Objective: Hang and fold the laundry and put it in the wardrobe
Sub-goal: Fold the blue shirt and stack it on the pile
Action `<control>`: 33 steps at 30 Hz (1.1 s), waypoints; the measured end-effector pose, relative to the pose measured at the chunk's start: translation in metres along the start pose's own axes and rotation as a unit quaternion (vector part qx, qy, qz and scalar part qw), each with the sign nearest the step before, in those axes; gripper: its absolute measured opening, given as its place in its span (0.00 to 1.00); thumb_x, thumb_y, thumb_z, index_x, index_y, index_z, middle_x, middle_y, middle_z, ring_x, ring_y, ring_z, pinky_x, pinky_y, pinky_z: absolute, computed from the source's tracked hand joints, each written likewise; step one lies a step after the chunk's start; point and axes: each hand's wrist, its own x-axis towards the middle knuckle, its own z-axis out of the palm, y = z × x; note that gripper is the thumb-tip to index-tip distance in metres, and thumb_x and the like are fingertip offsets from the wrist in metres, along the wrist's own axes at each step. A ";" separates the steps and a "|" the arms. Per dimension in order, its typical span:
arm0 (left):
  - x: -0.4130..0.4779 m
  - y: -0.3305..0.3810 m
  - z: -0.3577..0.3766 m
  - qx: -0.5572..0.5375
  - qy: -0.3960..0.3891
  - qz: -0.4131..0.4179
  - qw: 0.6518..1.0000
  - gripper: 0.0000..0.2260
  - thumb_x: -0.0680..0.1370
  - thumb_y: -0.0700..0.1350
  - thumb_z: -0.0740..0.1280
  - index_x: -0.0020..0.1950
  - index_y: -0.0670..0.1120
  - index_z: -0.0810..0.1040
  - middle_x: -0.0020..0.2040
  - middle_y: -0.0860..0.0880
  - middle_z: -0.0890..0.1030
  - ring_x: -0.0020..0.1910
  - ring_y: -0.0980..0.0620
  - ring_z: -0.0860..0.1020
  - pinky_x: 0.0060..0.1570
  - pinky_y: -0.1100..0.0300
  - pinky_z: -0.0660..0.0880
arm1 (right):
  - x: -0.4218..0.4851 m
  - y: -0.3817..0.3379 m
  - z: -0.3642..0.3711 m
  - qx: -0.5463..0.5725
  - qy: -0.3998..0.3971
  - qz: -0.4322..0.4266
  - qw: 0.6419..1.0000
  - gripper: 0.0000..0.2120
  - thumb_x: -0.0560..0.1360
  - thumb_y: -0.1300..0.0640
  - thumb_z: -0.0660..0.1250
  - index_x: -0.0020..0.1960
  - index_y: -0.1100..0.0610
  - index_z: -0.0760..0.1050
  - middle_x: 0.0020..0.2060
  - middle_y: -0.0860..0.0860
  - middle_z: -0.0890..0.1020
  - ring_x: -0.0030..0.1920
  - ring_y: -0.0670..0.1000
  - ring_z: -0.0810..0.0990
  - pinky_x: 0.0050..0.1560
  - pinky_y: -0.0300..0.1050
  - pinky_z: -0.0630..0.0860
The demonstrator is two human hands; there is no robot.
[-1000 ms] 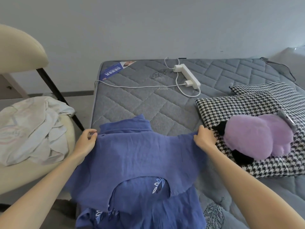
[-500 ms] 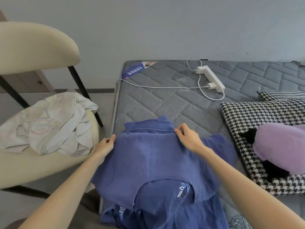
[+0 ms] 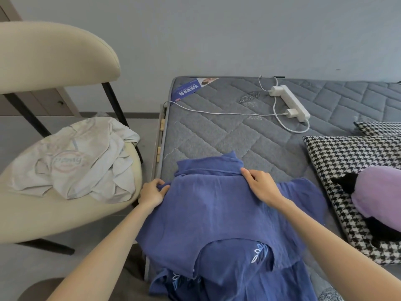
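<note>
I am pinching the left shoulder edge of the blue shirt (image 3: 217, 216) with my left hand (image 3: 152, 192), fingers curled round a small bunch of cloth. My right hand (image 3: 261, 187) is lying on the shirt just under the collar, fingers nearly straight with the tips at the collar seam; whether they are nipping the fabric or only pressing it, I cannot tell. The shirt is lying spread on the near end of the grey quilted mattress (image 3: 227, 140), its hem hanging toward me. A white power strip (image 3: 290, 103) is sitting further up the mattress, and a houndstooth pillow (image 3: 347, 159) with a purple plush toy (image 3: 379, 192) on it is lying to my right. A pale garment (image 3: 76, 161) is lying crumpled on the cream chair (image 3: 54, 64) to my left.
</note>
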 end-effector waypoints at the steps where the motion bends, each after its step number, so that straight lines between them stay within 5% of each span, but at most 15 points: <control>1: 0.000 0.001 -0.001 -0.002 0.013 0.000 1.000 0.10 0.78 0.49 0.67 0.52 0.43 0.76 0.52 0.37 0.78 0.52 0.37 0.77 0.52 0.46 0.73 | 0.000 0.000 0.000 0.001 0.002 -0.002 1.000 0.25 0.81 0.43 0.54 0.30 0.56 0.62 0.25 0.49 0.71 0.28 0.48 0.68 0.32 0.44 0.62; 6: 0.006 0.002 -0.026 -0.074 0.124 0.002 0.990 0.06 0.80 0.45 0.61 0.47 0.43 0.71 0.46 0.45 0.76 0.46 0.44 0.73 0.45 0.55 0.66 | 0.000 0.003 -0.003 -0.001 0.021 -0.010 1.000 0.25 0.81 0.45 0.56 0.30 0.56 0.61 0.24 0.49 0.71 0.28 0.49 0.68 0.31 0.46 0.63; 12: 0.004 0.001 -0.044 -0.123 0.177 -0.043 0.976 0.11 0.78 0.40 0.58 0.37 0.47 0.61 0.35 0.48 0.68 0.36 0.48 0.67 0.32 0.55 0.61 | -0.002 -0.001 0.003 -0.018 0.056 -0.025 0.998 0.24 0.82 0.46 0.56 0.30 0.56 0.61 0.24 0.49 0.72 0.28 0.50 0.70 0.29 0.43 0.60; 16: -0.001 0.009 -0.038 -0.041 0.123 -0.014 0.991 0.03 0.79 0.39 0.61 0.48 0.44 0.67 0.45 0.44 0.74 0.47 0.43 0.73 0.45 0.52 0.68 | -0.003 -0.001 0.000 0.015 0.038 -0.023 0.999 0.23 0.81 0.44 0.56 0.31 0.55 0.62 0.25 0.48 0.72 0.29 0.49 0.70 0.31 0.45 0.64; 21: -0.013 0.044 -0.022 0.049 -0.054 0.225 0.972 0.20 0.79 0.55 0.64 0.68 0.49 0.70 0.67 0.51 0.72 0.66 0.51 0.70 0.64 0.56 0.65 | 0.005 0.020 -0.020 -0.018 -0.065 0.014 0.998 0.27 0.78 0.35 0.53 0.35 0.57 0.67 0.30 0.48 0.74 0.34 0.51 0.71 0.38 0.48 0.67; 27: -0.013 0.058 -0.016 0.171 -0.121 0.256 0.943 0.22 0.73 0.61 0.68 0.60 0.52 0.66 0.58 0.53 0.73 0.60 0.52 0.72 0.66 0.53 0.56 | 0.009 0.056 -0.045 -0.090 -0.185 0.012 0.978 0.24 0.76 0.35 0.60 0.34 0.54 0.65 0.32 0.47 0.72 0.34 0.48 0.70 0.38 0.45 0.66; 31: -0.009 0.050 -0.027 0.204 -0.116 0.248 0.940 0.25 0.72 0.59 0.70 0.57 0.54 0.58 0.46 0.56 0.71 0.51 0.53 0.73 0.71 0.45 0.53 | 0.014 0.068 -0.058 -0.176 -0.257 -0.035 0.950 0.21 0.73 0.41 0.69 0.46 0.59 0.73 0.42 0.54 0.78 0.44 0.54 0.75 0.46 0.49 0.71; 33: -0.009 0.046 -0.028 0.197 -0.110 0.262 0.938 0.27 0.70 0.59 0.72 0.56 0.54 0.57 0.47 0.55 0.69 0.49 0.52 0.72 0.67 0.49 0.62 | 0.017 0.065 -0.060 -0.205 -0.272 -0.050 0.939 0.20 0.72 0.42 0.71 0.48 0.59 0.74 0.43 0.53 0.78 0.45 0.54 0.75 0.48 0.49 0.71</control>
